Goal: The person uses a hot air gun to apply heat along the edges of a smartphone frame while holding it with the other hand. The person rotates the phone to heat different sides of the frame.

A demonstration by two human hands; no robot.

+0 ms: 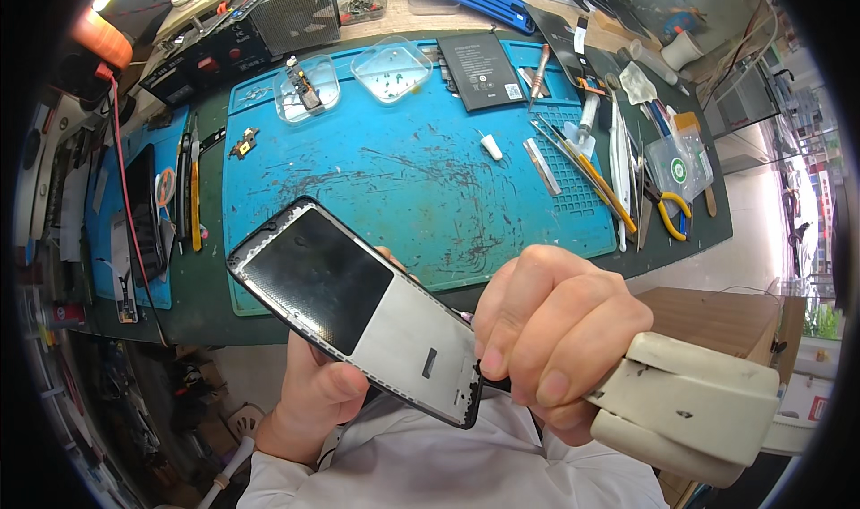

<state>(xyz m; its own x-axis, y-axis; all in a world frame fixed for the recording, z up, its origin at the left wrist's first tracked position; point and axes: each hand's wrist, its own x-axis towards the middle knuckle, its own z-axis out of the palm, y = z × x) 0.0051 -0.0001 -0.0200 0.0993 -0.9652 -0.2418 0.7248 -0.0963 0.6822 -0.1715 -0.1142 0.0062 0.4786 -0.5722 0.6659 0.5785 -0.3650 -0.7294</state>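
A phone frame point(408, 339) is held tilted above the near edge of the mat, with a dark panel point(322, 281) on its upper part and bare grey metal below. My left hand point(313, 393) grips it, thumb along the near edge and fingertips showing at the far edge. At the frame's lower right end my right hand point(560, 330) is closed, its fingers curled together. A small purple tip point(466, 316) shows beside those fingers; whatever they hold is mostly hidden. An off-white plastic casing point(690, 406) covers the area by my right wrist.
On the blue mat point(358, 169) lie a phone battery point(481, 72), two clear trays point(391, 70), a small white cap point(491, 146) and a metal strip point(542, 167). Tweezers point(587, 173) and yellow-handled pliers point(672, 213) lie right. Another phone point(139, 209) sits at left.
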